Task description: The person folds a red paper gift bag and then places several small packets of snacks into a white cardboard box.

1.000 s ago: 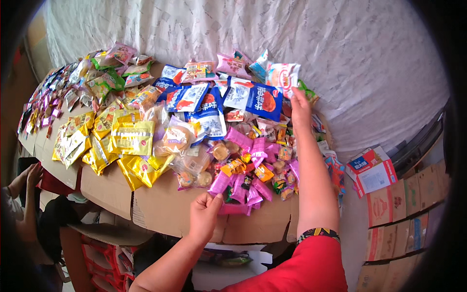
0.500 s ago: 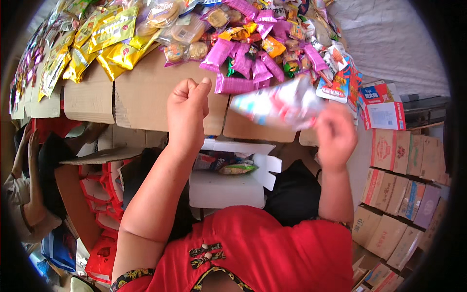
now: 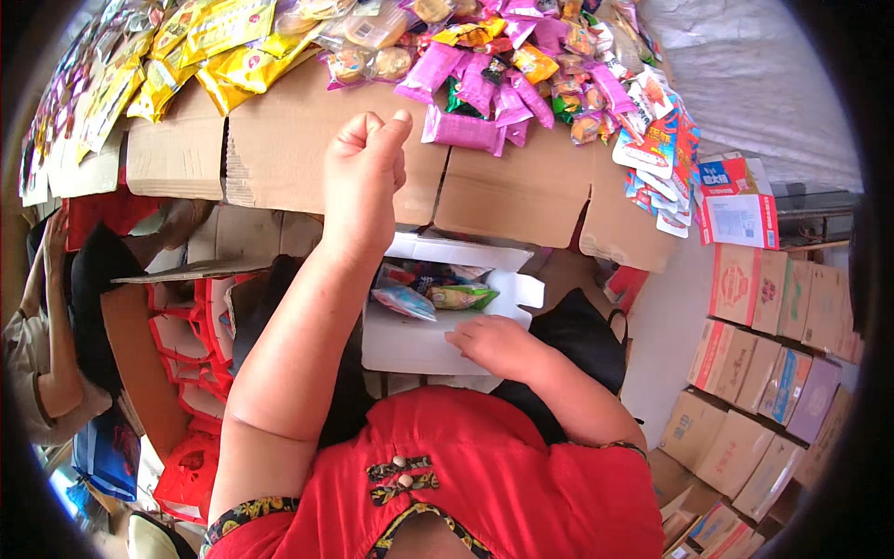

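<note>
My left hand [image 3: 366, 177] is raised in a fist in front of the cardboard-covered table edge, thumb on top; whatever it may hold is hidden. Lower down, my right hand [image 3: 498, 345] hovers over the near side of an open white box [image 3: 396, 347], fingers stretched out and holding nothing visible. Inside the box lie a pale blue and white snack packet [image 3: 403, 300], a green packet [image 3: 463, 296] and darker packets behind. Beyond my left hand, pink-wrapped snacks [image 3: 466, 130] are heaped near the table edge.
Yellow packets [image 3: 228, 33] and round cookies in clear wrap [image 3: 391, 62] cover the far left and middle. Red-blue packets [image 3: 656, 140] sit at right. Cartons [image 3: 736, 359] are stacked on the right. Red bags [image 3: 191, 373] fill a carton at left, beside another person's arm [image 3: 60, 326].
My right hand has come down from above the table to the white box and let go of the packet, which now lies inside. My left fist stays raised, slightly higher in view.
</note>
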The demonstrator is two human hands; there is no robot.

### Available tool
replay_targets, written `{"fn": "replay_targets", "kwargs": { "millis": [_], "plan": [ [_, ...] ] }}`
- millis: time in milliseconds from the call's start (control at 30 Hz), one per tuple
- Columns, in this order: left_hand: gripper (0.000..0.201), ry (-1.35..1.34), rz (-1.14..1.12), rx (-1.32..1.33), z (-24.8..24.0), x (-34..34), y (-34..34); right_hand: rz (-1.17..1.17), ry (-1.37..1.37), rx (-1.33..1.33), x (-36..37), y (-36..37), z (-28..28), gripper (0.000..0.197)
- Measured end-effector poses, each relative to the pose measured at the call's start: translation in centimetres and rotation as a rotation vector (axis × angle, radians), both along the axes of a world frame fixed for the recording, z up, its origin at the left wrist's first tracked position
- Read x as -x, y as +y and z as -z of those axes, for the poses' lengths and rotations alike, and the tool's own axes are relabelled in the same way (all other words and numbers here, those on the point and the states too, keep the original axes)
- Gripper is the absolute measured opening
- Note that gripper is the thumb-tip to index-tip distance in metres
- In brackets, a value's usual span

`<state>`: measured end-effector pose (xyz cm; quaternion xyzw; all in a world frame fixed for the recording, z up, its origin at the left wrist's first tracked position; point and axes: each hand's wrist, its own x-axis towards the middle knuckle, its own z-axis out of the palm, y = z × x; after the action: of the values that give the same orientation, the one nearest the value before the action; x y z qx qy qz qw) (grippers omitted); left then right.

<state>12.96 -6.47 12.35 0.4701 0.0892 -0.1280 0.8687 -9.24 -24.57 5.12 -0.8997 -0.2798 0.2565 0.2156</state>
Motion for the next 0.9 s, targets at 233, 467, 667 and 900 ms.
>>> {"fn": "replay_targets", "kwargs": {
  "millis": [233, 467, 667, 900],
  "plan": [
    [0.043, 0.020, 0.019, -0.014, 0.4, -1.0, -0.8, 0.105, -0.041, -0.103, -3.9, 0.6, 0.2, 0.027],
    [0.042, 0.020, 0.048, -0.024, 0.8, -0.9, -1.5, 0.281, 0.043, -0.136, -1.5, 3.5, 4.4, 0.030],
    [0.040, 0.020, 0.039, -0.024, 0.8, -0.4, -1.4, 0.188, 0.104, -0.064, -4.9, 2.1, 0.5, 0.043],
    [0.040, 0.031, 0.054, 0.002, 0.6, -0.3, -0.6, 0.294, 0.002, -0.085, -4.7, -0.8, 1.4, 0.035]
  ]
}}
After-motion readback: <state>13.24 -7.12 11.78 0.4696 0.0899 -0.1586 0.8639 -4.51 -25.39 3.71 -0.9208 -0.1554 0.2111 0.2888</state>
